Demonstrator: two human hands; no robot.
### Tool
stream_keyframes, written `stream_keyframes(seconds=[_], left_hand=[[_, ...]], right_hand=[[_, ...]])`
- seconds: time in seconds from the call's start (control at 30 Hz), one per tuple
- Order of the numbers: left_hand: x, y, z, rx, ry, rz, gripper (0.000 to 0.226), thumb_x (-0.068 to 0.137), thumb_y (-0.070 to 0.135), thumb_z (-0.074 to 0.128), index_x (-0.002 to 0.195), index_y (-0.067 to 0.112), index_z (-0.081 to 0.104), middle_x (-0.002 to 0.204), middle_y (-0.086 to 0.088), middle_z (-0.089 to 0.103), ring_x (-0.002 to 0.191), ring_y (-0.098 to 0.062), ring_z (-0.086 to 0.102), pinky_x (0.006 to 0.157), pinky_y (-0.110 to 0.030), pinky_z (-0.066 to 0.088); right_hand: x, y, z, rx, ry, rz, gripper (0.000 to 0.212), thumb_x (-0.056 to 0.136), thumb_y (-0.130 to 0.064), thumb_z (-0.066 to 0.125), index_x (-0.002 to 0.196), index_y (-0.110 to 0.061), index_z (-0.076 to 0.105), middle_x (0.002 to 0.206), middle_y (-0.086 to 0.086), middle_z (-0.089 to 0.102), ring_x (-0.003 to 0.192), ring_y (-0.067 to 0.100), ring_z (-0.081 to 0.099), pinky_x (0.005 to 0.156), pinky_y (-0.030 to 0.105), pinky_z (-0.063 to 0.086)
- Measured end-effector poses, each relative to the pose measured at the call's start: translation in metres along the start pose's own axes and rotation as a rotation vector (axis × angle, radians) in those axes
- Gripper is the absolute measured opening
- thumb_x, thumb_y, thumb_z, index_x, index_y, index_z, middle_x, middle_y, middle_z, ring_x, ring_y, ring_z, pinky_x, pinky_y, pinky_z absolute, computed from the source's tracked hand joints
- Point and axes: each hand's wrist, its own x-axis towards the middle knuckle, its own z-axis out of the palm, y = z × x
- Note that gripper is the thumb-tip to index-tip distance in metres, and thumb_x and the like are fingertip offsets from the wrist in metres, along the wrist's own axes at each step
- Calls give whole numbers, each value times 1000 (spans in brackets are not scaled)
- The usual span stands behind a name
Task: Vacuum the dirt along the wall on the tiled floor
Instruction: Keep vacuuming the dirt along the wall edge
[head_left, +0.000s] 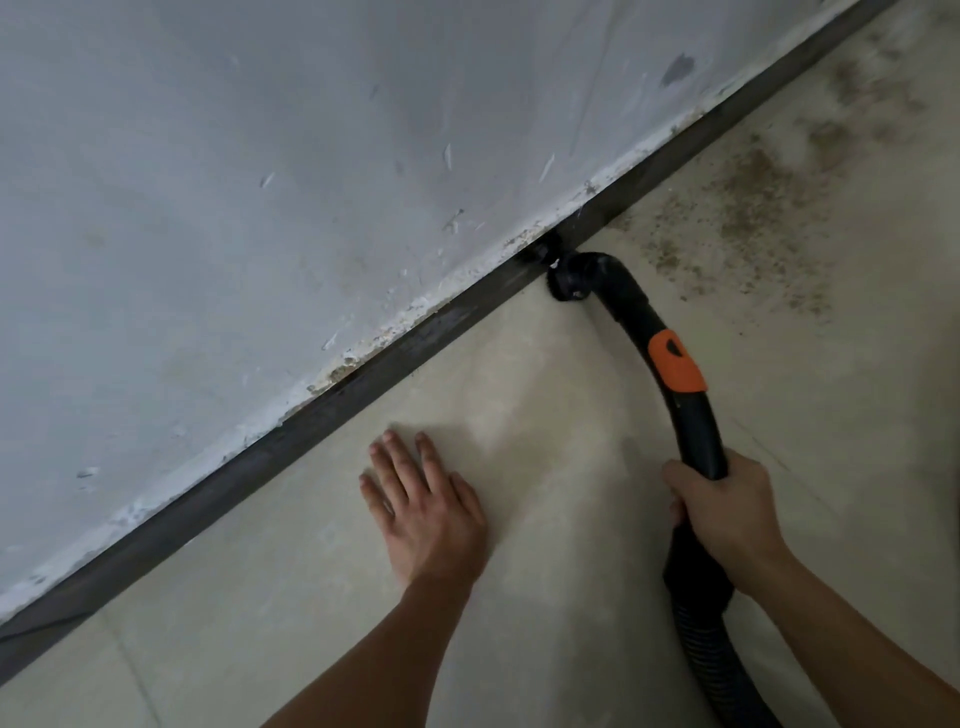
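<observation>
Head view: right hand (727, 512) fingers grip vacuum wand (691, 415), nozzle (569, 280) at baseboard (291, 441); left hand (426, 514) spread on tiled floor (571, 519).

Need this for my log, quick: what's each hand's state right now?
Left hand: open, fingers straight, resting flat on the tiled floor.
Right hand: closed, holding the vacuum handle.
</observation>
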Motion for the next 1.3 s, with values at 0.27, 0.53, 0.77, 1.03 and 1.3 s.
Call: stream_keyframes(seconds=[0.27,0.53,0.77,1.03,1.3], left_hand=[[-1,-1,2,-30,14,9,60,92,31,34,143,1,41,154,-27,25,144,-43,22,115,-55,11],[-3,-2,2,-38,27,20,61,93,31,30,144,-1,39,155,-27,23,144,-42,19,116,-56,11],[-2,-4,5,-46,58,42,60,94,30,29,145,-1,37,155,-28,22,144,-44,19,117,-58,12],[-2,-2,3,-59,31,29,60,93,31,30,144,-1,38,155,-28,21,144,-44,19,116,-59,14],[-2,-3,4,-70,20,32,60,94,30,33,145,-1,38,154,-29,22,144,-44,20,116,-58,13]], right_hand=[[2,-15,6,0,64,-35,16,79,-6,71,72,4,59,60,17,59,50,24,53,52,35,47],[-28,-5,0,-116,-32,-78,19,78,-3,71,68,1,55,56,11,55,42,13,47,42,23,41],[33,-53,-52,162,178,-15,15,81,-4,69,71,-4,58,60,15,55,48,26,51,56,39,49],[-28,-50,-30,91,-24,-96,16,82,3,67,73,0,55,49,13,54,44,24,50,48,37,44],[-18,-57,-32,46,65,-110,18,81,1,69,69,-2,56,49,15,54,39,22,48,49,36,46]])
